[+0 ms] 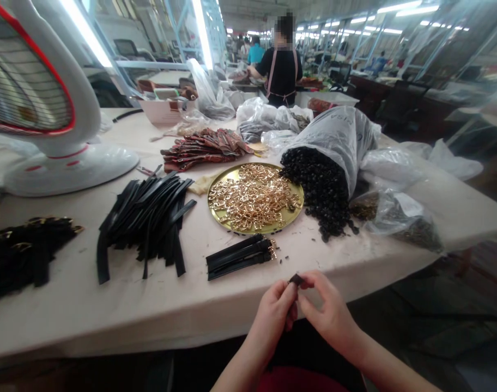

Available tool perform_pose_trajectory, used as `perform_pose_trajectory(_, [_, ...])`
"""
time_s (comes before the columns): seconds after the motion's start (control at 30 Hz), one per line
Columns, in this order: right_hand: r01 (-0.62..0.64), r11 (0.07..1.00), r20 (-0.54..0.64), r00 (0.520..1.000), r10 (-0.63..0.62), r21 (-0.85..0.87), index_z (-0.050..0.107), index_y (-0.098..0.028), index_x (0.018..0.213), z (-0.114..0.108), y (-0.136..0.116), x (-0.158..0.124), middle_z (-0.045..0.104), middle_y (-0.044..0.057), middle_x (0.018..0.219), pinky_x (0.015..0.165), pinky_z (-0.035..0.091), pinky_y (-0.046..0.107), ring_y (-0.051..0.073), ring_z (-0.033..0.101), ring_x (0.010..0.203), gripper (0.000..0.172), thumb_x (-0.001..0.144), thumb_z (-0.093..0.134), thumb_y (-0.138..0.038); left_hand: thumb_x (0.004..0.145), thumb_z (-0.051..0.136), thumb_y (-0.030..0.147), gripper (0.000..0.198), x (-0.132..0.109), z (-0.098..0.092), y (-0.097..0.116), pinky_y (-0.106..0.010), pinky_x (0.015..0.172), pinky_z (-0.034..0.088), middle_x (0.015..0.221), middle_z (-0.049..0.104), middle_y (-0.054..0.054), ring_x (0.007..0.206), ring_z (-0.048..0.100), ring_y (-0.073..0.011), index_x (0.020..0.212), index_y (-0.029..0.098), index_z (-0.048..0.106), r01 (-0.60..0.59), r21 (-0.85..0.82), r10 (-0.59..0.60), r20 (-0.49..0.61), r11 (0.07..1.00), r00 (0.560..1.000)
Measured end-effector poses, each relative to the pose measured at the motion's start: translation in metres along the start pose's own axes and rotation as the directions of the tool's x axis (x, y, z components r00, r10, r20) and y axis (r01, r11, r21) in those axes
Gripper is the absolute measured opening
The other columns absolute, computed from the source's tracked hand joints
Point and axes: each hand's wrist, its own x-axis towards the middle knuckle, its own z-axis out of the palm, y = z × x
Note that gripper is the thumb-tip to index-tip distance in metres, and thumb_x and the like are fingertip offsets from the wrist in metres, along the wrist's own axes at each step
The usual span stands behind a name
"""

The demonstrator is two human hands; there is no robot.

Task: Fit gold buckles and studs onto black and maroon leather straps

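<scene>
My left hand and my right hand meet just off the table's near edge, both pinching one small black piece between their fingertips. Straight ahead on the table lies a short bundle of black straps with gold ends. Behind it a gold round tray holds many gold buckles. To its right, small black pieces spill from a grey bag. A large pile of loose black straps lies to the left.
A white and red desk fan stands at the far left, with more black straps with gold buckles near it. Red-patterned straps and plastic bags lie further back and right. A person in a black top works at another table.
</scene>
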Motion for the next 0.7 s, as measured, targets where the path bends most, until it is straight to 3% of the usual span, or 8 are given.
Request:
perform_pose_trajectory(0.1, [-0.161, 0.975, 0.024, 0.987, 0.159, 0.153, 0.054, -0.018, 0.094, 0.000, 0.000, 0.001, 0.061, 0.003, 0.085, 0.072, 0.048, 0.030, 0.017, 0.057, 0.079, 0.015, 0.080, 0.052, -0.023, 0.078, 0.049, 0.050, 0.034, -0.001, 0.000, 0.000, -0.017, 0.034, 0.025, 0.046, 0.046, 0.007, 0.032, 0.039, -0.0054, 0.069, 0.017, 0.048, -0.039, 0.096, 0.044, -0.042, 0.995, 0.998])
perform_pose_trajectory(0.17, [-0.201, 0.962, 0.018, 0.979, 0.201, 0.187, 0.055, -0.018, 0.088, 0.001, 0.001, 0.003, 0.061, 0.003, 0.080, 0.069, 0.047, 0.029, 0.017, 0.057, 0.075, 0.014, 0.082, 0.051, -0.029, 0.077, 0.051, 0.046, 0.032, -0.002, 0.000, 0.000, -0.017, 0.036, 0.029, 0.049, 0.049, 0.005, 0.035, 0.044, -0.0063, 0.066, 0.016, 0.047, -0.070, 0.132, 0.079, -0.069, 0.989, 0.994])
perform_pose_trajectory(0.27, [-0.184, 0.960, 0.017, 0.983, 0.184, 0.209, 0.055, -0.018, 0.083, 0.002, 0.001, 0.006, 0.061, 0.002, 0.073, 0.064, 0.046, 0.027, 0.015, 0.057, 0.069, 0.016, 0.085, 0.047, -0.031, 0.076, 0.053, 0.041, 0.025, -0.003, 0.000, 0.001, -0.017, 0.035, 0.030, 0.055, 0.053, 0.005, 0.037, 0.048, -0.0078, 0.081, 0.017, 0.047, -0.108, 0.157, 0.131, -0.144, 0.982, 0.981])
perform_pose_trajectory(0.37, [-0.176, 0.939, 0.071, 0.984, 0.162, 0.294, 0.054, -0.018, 0.083, 0.005, -0.002, 0.009, 0.060, 0.000, 0.070, 0.058, 0.045, 0.024, 0.014, 0.056, 0.065, 0.014, 0.086, 0.046, -0.030, 0.076, 0.053, 0.038, 0.042, -0.001, -0.003, 0.000, -0.018, 0.033, 0.028, 0.060, 0.054, 0.006, 0.033, 0.041, -0.0063, 0.112, 0.019, 0.041, -0.142, 0.181, 0.168, -0.136, 0.973, 0.976])
perform_pose_trajectory(0.47, [-0.213, 0.920, 0.127, 0.975, 0.180, 0.330, 0.053, -0.018, 0.078, 0.005, -0.004, 0.013, 0.058, -0.001, 0.066, 0.056, 0.044, 0.023, 0.013, 0.054, 0.062, 0.016, 0.086, 0.046, -0.031, 0.076, 0.052, 0.043, 0.037, 0.005, -0.009, -0.003, -0.018, 0.033, 0.025, 0.056, 0.053, 0.005, 0.032, 0.036, -0.0050, 0.103, 0.017, 0.052, -0.131, 0.219, 0.148, -0.063, 0.967, 0.987])
perform_pose_trajectory(0.6, [-0.163, 0.972, 0.100, 0.984, 0.148, 0.168, 0.056, -0.018, 0.080, -0.010, 0.011, 0.030, 0.059, 0.000, 0.070, 0.059, 0.043, 0.023, 0.013, 0.055, 0.065, 0.019, 0.087, 0.045, -0.032, 0.072, 0.054, 0.050, 0.035, 0.017, -0.014, 0.001, -0.016, 0.031, 0.020, 0.047, 0.049, 0.006, 0.029, 0.033, -0.0042, 0.082, 0.017, 0.053, -0.077, 0.212, 0.098, -0.094, 0.974, 0.991])
perform_pose_trajectory(0.7, [-0.107, 0.977, -0.049, 0.994, 0.099, -0.184, 0.058, -0.018, 0.089, -0.033, 0.034, 0.054, 0.061, 0.002, 0.080, 0.064, 0.044, 0.025, 0.015, 0.057, 0.072, 0.017, 0.088, 0.044, -0.028, 0.069, 0.055, 0.054, 0.037, 0.023, -0.015, 0.014, -0.015, 0.029, 0.016, 0.043, 0.047, 0.008, 0.026, 0.029, -0.0036, 0.079, 0.018, 0.050, -0.024, 0.135, 0.038, -0.103, 0.991, 0.994])
